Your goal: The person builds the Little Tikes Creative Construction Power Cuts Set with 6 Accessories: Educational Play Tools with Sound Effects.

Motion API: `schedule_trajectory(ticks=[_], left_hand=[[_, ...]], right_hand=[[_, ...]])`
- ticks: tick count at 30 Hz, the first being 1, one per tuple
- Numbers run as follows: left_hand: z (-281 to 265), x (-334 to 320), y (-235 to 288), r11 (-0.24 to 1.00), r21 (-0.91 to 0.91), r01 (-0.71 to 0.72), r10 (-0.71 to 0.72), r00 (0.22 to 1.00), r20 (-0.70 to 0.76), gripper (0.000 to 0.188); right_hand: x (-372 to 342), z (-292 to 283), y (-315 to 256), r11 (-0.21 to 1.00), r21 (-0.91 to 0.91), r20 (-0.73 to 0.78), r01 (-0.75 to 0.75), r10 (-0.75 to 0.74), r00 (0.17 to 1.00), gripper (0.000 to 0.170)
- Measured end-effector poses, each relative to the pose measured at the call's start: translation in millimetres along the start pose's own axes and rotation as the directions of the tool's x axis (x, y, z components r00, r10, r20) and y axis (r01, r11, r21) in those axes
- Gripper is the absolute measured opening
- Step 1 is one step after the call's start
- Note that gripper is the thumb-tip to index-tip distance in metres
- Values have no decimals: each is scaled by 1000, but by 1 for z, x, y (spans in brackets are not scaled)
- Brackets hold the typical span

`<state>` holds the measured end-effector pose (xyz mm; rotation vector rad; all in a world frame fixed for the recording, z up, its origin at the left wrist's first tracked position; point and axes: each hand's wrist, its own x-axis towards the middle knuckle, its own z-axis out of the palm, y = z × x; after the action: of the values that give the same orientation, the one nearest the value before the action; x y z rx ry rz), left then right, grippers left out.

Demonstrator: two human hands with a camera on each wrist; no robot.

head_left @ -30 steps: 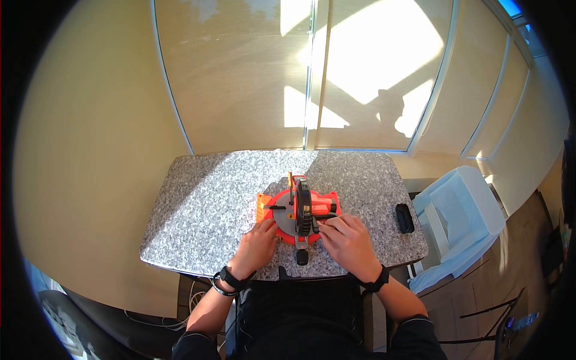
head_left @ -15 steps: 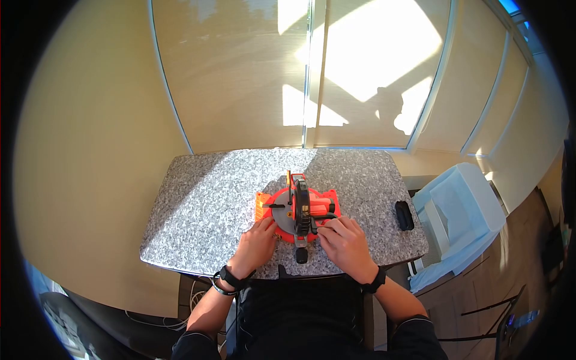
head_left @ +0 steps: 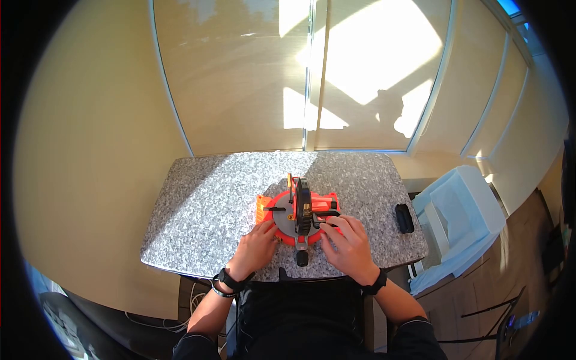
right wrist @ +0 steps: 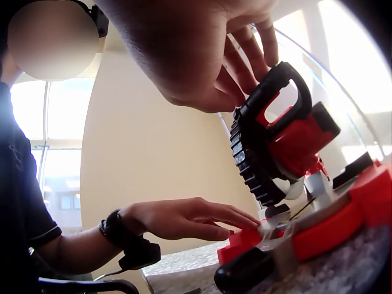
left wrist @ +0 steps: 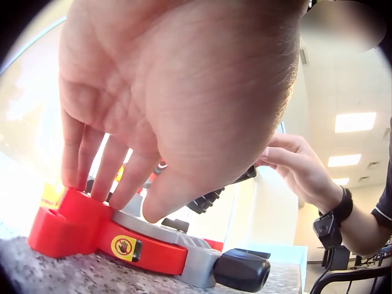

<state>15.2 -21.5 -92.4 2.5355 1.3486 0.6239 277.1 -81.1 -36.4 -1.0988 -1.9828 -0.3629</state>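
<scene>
A red toy miter saw [head_left: 321, 204] stands on the granite-patterned tabletop, with a grey turntable, black ribbed blade guard [right wrist: 242, 156] and black looped handle [right wrist: 294, 92]. My left hand [head_left: 253, 248] rests on the left front of the red base [left wrist: 79, 223], fingers extended downward and thumb beside the grey turntable. To the right of the guard, my right hand [head_left: 351, 251] has its fingertips at the handle's upper end, the fingers fairly straight. The saw's black front knob [head_left: 302, 258] sticks out toward me between both hands.
A small black case [head_left: 404, 218] lies near the table's right edge. Beyond that edge stands a chair draped in light blue [head_left: 459, 210]. Panels with bright sunlight patches [head_left: 384, 54] rise behind the table, and a beige wall [head_left: 90, 150] stands on the left.
My right hand's fingers have loosened and spread a little at the saw's handle. The left hand stays on the base, and the saw stands in the same place.
</scene>
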Motion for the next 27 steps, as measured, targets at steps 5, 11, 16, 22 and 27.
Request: schedule_trajectory(ticks=[5, 11, 16, 22, 27], left_hand=[[-1, -2, 1, 1000, -7, -3, 3, 1000, 9, 45], [1, -2, 0, 1000, -11, 0, 0, 1000, 21, 46], [0, -2, 0, 1000, -2, -17, 17, 1000, 18, 48], [0, -3, 0, 1000, -8, -19, 19, 1000, 20, 48], [0, -3, -1, 999, 1, -37, 37, 999, 26, 50]], right_hand=[[4, -4, -1, 1000, -9, -20, 12, -12, 1000, 22], [7, -11, -4, 1000, 1, -31, 7, -7, 999, 18], [4, -14, -1, 998, 59, -21, 19, -17, 1000, 20], [-1, -21, 22, 998, 36, -31, -50, 51, 998, 19], [-12, -36, 60, 969, -18, 77, -246, 247, 966, 18]])
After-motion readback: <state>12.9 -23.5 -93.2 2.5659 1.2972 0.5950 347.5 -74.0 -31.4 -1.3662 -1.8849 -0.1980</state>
